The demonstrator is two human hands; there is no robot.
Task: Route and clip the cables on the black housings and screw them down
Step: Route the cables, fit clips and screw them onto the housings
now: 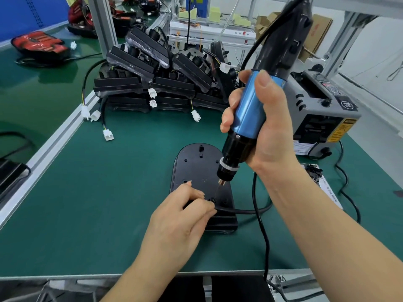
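Note:
A black housing (197, 164) lies flat on the green mat in front of me. Its black cable (246, 211) leaves the near end and curves off to the right. My left hand (181, 214) rests on the near end of the housing with its fingers pinched on the cable. My right hand (259, 118) grips a blue and black electric screwdriver (244, 118), held upright and slightly tilted. The bit (219, 188) points down at a screw (212, 200) just beyond my left fingertips.
A pile of black housings (152, 79) with white connectors stands at the back of the mat. A grey tape dispenser (320, 114) sits at the right. An aluminium rail (54, 138) borders the mat on the left. Red parts (41, 45) lie on the far left bench.

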